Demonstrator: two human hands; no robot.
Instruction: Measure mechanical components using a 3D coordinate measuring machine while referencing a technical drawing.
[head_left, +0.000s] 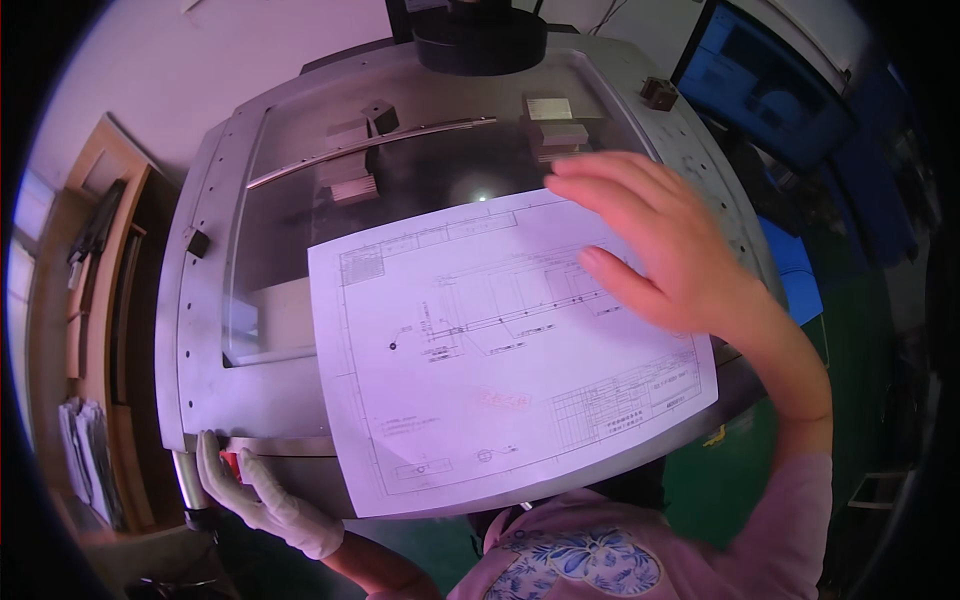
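A printed technical drawing (470, 400) lies across the front of the measuring machine's table, overlapping its glass plate. My bare right hand (665, 240) is over the sheet's upper right part, fingers stretched out and thumb apart, holding nothing. Whether its fingertips touch the paper is hard to tell. At the table's front left corner is my left hand (265, 500) in a white glove, its fingers apart around a small red part (232, 464), mostly hidden; contact is unclear. Beyond the drawing, a thin metal rod (370, 152) rests slantwise on stacked metal blocks (350, 180).
More metal blocks (556, 125) stand on the glass at the right, below a round black machine head (480, 42). Small dark blocks sit on the frame, one left (198, 243), one right (659, 94). A monitor (765, 85) is far right; a wooden shelf (105, 330) stands left.
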